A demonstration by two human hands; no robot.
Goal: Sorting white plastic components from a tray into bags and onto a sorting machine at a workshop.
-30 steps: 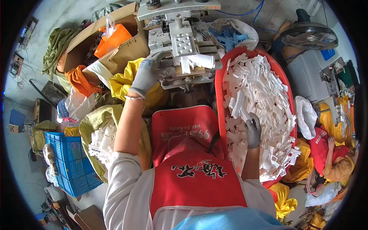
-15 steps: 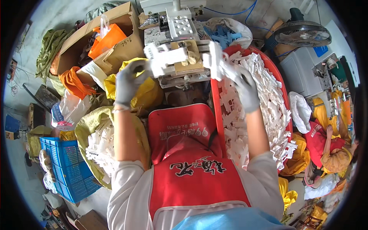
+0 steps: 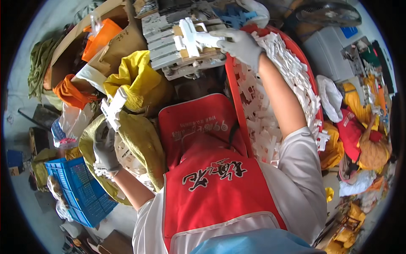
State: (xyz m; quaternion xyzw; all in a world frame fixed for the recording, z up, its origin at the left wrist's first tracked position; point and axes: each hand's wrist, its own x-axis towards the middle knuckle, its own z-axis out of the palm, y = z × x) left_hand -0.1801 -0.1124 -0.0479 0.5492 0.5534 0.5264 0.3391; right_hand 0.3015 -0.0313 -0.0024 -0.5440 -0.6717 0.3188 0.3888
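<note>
My left hand (image 3: 105,149), in a grey glove, is low on the left at an open yellow-green sack (image 3: 141,137) of white plastic parts. Its fingers are closed at the lower end of a white toy-gun-shaped part (image 3: 113,109), which sticks up above them; the grip itself is partly hidden. My right hand (image 3: 244,47), gloved too, pinches the right end of another white toy-gun-shaped part (image 3: 193,37). That part lies over the wooden block of a metal bench machine (image 3: 163,46) in front of me.
A long red tub (image 3: 235,95) heaped with white parts stands at my right. On the left are a yellow bag (image 3: 137,80), a cardboard box (image 3: 108,55) and a blue crate (image 3: 80,190). A fan (image 3: 327,15) stands back right; another person (image 3: 359,139) sits far right.
My left hand has swung from the machine down to the sack, carrying a white part. My right hand has brought its white part leftward over the wooden block. The view has tilted a little.
</note>
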